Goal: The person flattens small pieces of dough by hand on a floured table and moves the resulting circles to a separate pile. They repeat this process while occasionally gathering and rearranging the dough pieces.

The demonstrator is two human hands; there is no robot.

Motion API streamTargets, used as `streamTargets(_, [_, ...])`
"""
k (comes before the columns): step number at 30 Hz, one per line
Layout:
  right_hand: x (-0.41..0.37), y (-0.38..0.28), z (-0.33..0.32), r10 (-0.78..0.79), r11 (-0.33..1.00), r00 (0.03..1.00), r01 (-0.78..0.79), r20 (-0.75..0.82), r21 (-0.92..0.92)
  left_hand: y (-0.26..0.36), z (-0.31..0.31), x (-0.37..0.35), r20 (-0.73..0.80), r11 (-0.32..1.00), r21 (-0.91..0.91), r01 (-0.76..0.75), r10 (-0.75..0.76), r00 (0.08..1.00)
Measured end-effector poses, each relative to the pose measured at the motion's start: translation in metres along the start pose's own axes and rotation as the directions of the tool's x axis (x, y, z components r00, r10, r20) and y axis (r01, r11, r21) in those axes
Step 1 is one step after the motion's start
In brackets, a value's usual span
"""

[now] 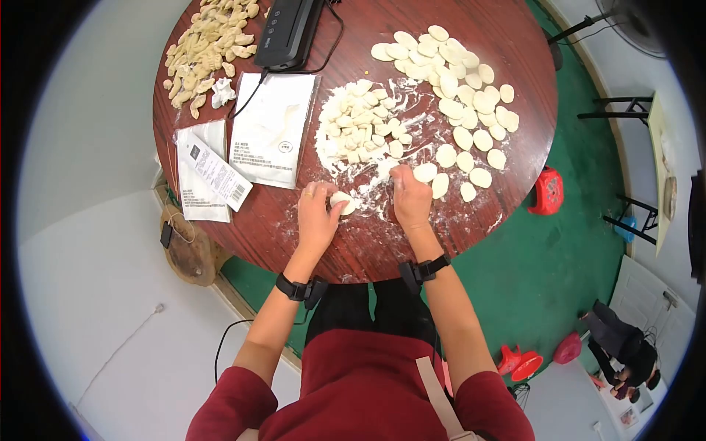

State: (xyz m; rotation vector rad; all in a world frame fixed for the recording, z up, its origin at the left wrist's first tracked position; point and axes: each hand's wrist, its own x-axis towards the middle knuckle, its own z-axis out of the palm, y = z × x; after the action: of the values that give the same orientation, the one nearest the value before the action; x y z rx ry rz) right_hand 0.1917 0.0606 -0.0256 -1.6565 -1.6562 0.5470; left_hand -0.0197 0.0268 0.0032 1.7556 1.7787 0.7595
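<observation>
My left hand [318, 213] is near the table's front edge, its thumb and fingers closed on the edge of a pale dough round [343, 202]. To its right, my right hand [411, 197] has its fingers curled together above the floured wood; whatever lies inside them is hidden. Just beyond both hands is a heap of small dough pieces [360, 121] in white flour. Flat dough rounds [482, 140] spread over the right side of the table, the closest one touching or almost touching my right hand.
Shaped dough pieces [202, 51] cover the round table's [353, 253] far left. A black device [288, 33] with a cord and white packets [272, 128] lie nearby. A red stool [548, 191] stands right of the table. People [625, 349] are at the lower right.
</observation>
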Motion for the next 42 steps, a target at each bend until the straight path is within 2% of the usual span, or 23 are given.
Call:
streamTargets(2, [-0.004, 0.006, 0.010, -0.008, 1.000, 1.000, 0.008, 0.003, -0.010, -0.002, 0.001, -0.002, 0.030, 0.999, 0.043, -0.025, 0.024, 0.999])
streamTargets(4, [-0.003, 0.002, 0.009, -0.017, 1.000, 1.000, 0.017, 0.010, -0.022, 0.001, -0.002, 0.000, 0.033, 1.000, -0.004, 0.005, -0.005, 0.999])
streamTargets(5, [-0.004, 0.002, 0.005, 0.159, 0.970, 0.984, -0.170, 0.078, 0.173, 0.003, -0.004, 0.001, 0.032, 1.000, -0.003, 0.009, -0.009, 0.999])
streamTargets(6, [-0.003, -0.002, -0.003, 0.313, 0.869, 0.933, -0.357, 0.178, 0.343, 0.008, -0.007, 0.003, 0.112, 0.981, -0.131, 0.141, -0.127, 0.986])
streamTargets(7, [-0.001, -0.003, -0.010, 0.312, 0.869, 0.932, -0.357, 0.183, 0.341, 0.011, -0.009, 0.003, 0.204, 0.929, -0.245, 0.277, -0.229, 0.952])
streamTargets(9, [0.004, -0.001, -0.024, 0.319, 0.863, 0.933, -0.358, 0.166, 0.355, 0.015, -0.006, 0.001, 0.154, 0.918, -0.288, 0.273, -0.237, 0.959])
streamTargets(11, [0.005, 0.004, -0.037, 0.284, 0.910, 0.946, -0.318, 0.158, 0.267, 0.020, -0.007, 0.001, 0.102, 0.907, -0.330, 0.263, -0.243, 0.965])
streamTargets(13, [0.004, 0.002, -0.050, 0.041, 0.995, 0.977, -0.059, 0.209, 0.078, 0.028, -0.012, 0.003, 0.046, 0.896, -0.339, 0.286, -0.288, 0.957])
streamTargets(14, [0.001, -0.001, -0.057, 0.039, 0.996, 0.977, -0.056, 0.210, 0.076, 0.027, -0.012, 0.003, 0.045, 0.895, -0.343, 0.286, -0.288, 0.957])
streamTargets(15, [-0.002, -0.004, -0.065, -0.042, 0.999, 0.951, 0.044, 0.305, 0.001, 0.025, -0.012, 0.004, -0.099, 0.971, -0.227, 0.069, -0.093, 0.991])
streamTargets(16, [-0.006, -0.007, -0.070, -0.111, 0.987, 0.909, 0.149, 0.402, -0.064, 0.022, -0.012, 0.005, -0.214, 0.987, -0.079, -0.141, 0.121, 0.969])
streamTargets(20, [-0.026, -0.008, -0.063, -0.096, 0.990, 0.923, 0.128, 0.372, -0.062, 0.006, -0.002, -0.003, -0.117, 0.974, -0.084, -0.212, 0.202, 0.972])
streamTargets(22, [-0.031, -0.001, -0.059, -0.033, 0.999, 0.887, 0.033, 0.460, 0.008, -0.002, -0.003, -0.011, 0.066, 0.969, -0.045, -0.243, 0.245, 0.967])
streamTargets(23, [-0.036, 0.002, -0.058, -0.032, 0.999, 0.886, 0.031, 0.462, 0.010, -0.005, -0.003, -0.016, 0.068, 0.970, -0.044, -0.241, 0.243, 0.968])
streamTargets(25, [-0.034, -0.009, -0.066, -0.160, 0.979, 0.874, 0.199, 0.459, -0.036, -0.004, -0.008, -0.023, 0.146, 0.963, -0.111, -0.247, 0.261, 0.954])
streamTargets(29, [-0.029, -0.019, -0.079, -0.183, 0.981, 0.842, 0.186, 0.507, 0.045, 0.000, -0.015, -0.024, 0.092, 0.961, -0.130, -0.246, 0.259, 0.962])
streamTargets(31, [-0.025, -0.011, -0.070, -0.030, 0.995, 0.960, 0.055, 0.278, -0.084, 0.003, -0.012, -0.015, -0.061, 0.975, -0.043, -0.217, 0.214, 0.975])
streamTargets(32, [-0.020, -0.009, -0.061, -0.075, 0.980, 0.982, 0.105, 0.176, -0.167, 0.007, -0.009, -0.007, -0.090, 0.978, 0.017, -0.210, 0.211, 0.973])
streamTargets(33, [-0.017, -0.011, -0.051, -0.074, 0.979, 0.982, 0.104, 0.173, -0.175, 0.010, -0.002, 0.001, -0.090, 0.977, 0.009, -0.214, 0.214, 0.973])
streamTargets(35, [-0.011, -0.019, -0.029, -0.185, 0.927, 0.980, 0.199, 0.074, -0.317, 0.014, 0.015, 0.020, -0.232, 0.956, 0.194, -0.222, 0.264, 0.936])
streamTargets(36, [-0.015, -0.017, -0.019, -0.181, 0.922, 0.968, 0.228, 0.174, -0.312, 0.010, 0.026, 0.026, -0.175, 0.944, 0.248, -0.219, 0.266, 0.948])
streamTargets(39, [-0.018, -0.016, 0.007, -0.228, 0.899, 0.956, 0.279, 0.184, -0.338, 0.011, 0.047, 0.037, -0.203, 0.923, 0.328, -0.202, 0.278, 0.939])
streamTargets(42, [-0.021, -0.012, 0.015, -0.180, 0.922, 0.961, 0.240, 0.211, -0.304, 0.005, 0.059, 0.038, -0.150, 0.910, 0.348, -0.226, 0.292, 0.945])
